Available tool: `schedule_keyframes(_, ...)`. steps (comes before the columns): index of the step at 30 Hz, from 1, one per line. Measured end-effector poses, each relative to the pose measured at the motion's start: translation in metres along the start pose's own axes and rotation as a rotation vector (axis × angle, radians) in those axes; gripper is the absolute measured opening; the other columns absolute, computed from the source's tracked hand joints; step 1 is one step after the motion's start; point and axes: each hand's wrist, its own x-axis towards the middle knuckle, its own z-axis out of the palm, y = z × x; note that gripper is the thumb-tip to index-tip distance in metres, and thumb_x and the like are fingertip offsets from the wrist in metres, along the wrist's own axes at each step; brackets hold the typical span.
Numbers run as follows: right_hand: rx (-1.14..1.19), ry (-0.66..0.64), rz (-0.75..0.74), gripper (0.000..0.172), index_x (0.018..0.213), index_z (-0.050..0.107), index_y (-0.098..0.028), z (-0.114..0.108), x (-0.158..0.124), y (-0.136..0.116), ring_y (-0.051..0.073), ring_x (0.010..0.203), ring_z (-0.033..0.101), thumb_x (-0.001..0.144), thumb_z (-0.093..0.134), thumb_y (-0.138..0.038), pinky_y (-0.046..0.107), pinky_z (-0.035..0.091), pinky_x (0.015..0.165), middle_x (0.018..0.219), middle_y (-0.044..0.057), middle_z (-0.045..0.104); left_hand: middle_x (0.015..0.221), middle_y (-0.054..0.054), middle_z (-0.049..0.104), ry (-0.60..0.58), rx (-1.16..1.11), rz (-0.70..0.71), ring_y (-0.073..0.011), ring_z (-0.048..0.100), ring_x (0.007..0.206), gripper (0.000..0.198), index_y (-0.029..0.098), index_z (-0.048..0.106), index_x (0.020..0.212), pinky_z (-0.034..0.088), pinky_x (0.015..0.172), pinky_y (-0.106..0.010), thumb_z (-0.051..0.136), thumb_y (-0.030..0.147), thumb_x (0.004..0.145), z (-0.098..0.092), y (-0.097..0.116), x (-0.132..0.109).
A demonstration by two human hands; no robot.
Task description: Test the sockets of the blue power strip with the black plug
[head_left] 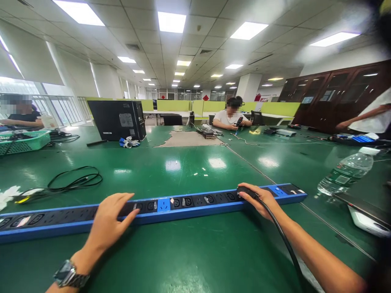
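A long blue power strip [189,212] with black and blue sockets lies across the green table [189,252]. My left hand [110,217], with a watch on its wrist, rests over the strip left of the middle; thumb and fingers are apart and nothing is between them. Toward the strip's right part, my right hand [258,199] has its fingers round a black plug [244,190] at the sockets. From that plug a thick black cable [285,238] runs down under the right forearm. Whether the plug is fully seated cannot be seen.
A plastic bottle [348,171] and a phone [368,219] are at the right. At the left lie a coiled black cable [75,181] and a green basket [26,143]. A black computer case [117,121] stands farther back. People sit across the table and far left; another stands right.
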Motion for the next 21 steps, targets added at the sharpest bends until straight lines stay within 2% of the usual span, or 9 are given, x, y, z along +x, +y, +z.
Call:
schedule_keyframes(3,-0.055,-0.023,-0.026,0.046,0.104,0.070,-0.024,-0.004,0.000,-0.001,0.026,0.096,0.067,0.079,0.055,-0.060,0.040,0.052,0.088,0.101,0.008,0.074,0.105,-0.010,0.069,-0.025,-0.130,0.139,-0.0271,0.061,0.101,0.029,0.020,0.064,0.111,0.046,0.093,-0.045,0.054,0.039,0.091,0.020,0.054,0.020)
schedule_keyframes(6,-0.096,-0.034,-0.055,0.042,0.105,0.069,-0.024,-0.006,-0.001,-0.001,0.025,0.099,0.066,0.082,0.054,-0.055,0.039,0.051,0.090,0.103,0.007,0.073,0.103,-0.010,0.070,-0.076,-0.288,0.244,-0.0253,0.061,0.099,0.025,0.018,0.064,0.110,0.047,0.090,-0.043,0.055,0.031,0.090,0.048,0.114,0.044)
schedule_keyframes(10,-0.172,-0.016,-0.142,0.040,0.115,0.064,-0.023,0.007,-0.009,0.007,0.025,0.103,0.065,0.086,0.051,-0.048,0.040,0.049,0.094,0.110,0.009,0.071,0.109,-0.011,0.067,-0.228,-0.368,0.204,-0.0267,0.059,0.099,0.034,0.018,0.062,0.116,0.049,0.086,-0.043,0.065,0.031,0.084,0.093,0.192,0.079)
schedule_keyframes(13,-0.253,0.104,-0.189,0.056,0.135,0.048,-0.022,0.022,-0.022,0.025,0.027,0.113,0.060,0.086,0.051,-0.049,0.049,0.042,0.102,0.125,0.012,0.064,0.119,-0.009,0.062,-0.300,-0.336,0.172,-0.0262,0.057,0.105,0.043,0.023,0.054,0.128,0.049,0.088,-0.041,0.063,0.031,0.086,0.124,0.240,0.102)
schedule_keyframes(15,-0.348,0.180,-0.179,0.071,0.144,0.034,-0.019,0.032,-0.031,0.036,0.031,0.122,0.054,0.082,0.052,-0.049,0.056,0.036,0.105,0.135,0.016,0.056,0.119,-0.008,0.061,-0.350,-0.310,0.171,-0.0259,0.057,0.106,0.047,0.026,0.051,0.130,0.050,0.087,-0.040,0.064,0.032,0.086,0.142,0.264,0.112)
schedule_keyframes(16,-0.401,0.191,-0.172,0.074,0.145,0.032,-0.019,0.035,-0.034,0.040,0.033,0.125,0.051,0.081,0.053,-0.049,0.058,0.033,0.106,0.138,0.017,0.053,0.115,-0.008,0.062,-0.368,-0.301,0.163,-0.0254,0.057,0.104,0.044,0.026,0.052,0.129,0.050,0.087,-0.039,0.063,0.032,0.086,0.149,0.273,0.115)
schedule_keyframes(19,-0.535,0.153,-0.180,0.066,0.140,0.041,-0.021,0.041,-0.039,0.044,0.035,0.128,0.047,0.079,0.052,-0.044,0.059,0.032,0.106,0.138,0.016,0.053,0.099,-0.008,0.065,-0.375,-0.290,0.116,-0.0230,0.060,0.095,0.026,0.023,0.060,0.117,0.051,0.082,-0.036,0.052,0.025,0.093,0.164,0.292,0.122)
schedule_keyframes(21,-0.596,0.158,-0.183,0.059,0.135,0.047,-0.021,0.041,-0.038,0.041,0.035,0.126,0.049,0.080,0.050,-0.043,0.056,0.034,0.104,0.134,0.015,0.056,0.098,-0.007,0.065,-0.349,-0.291,0.095,-0.0214,0.060,0.094,0.026,0.023,0.061,0.115,0.051,0.081,-0.033,0.043,0.022,0.097,0.164,0.302,0.126)
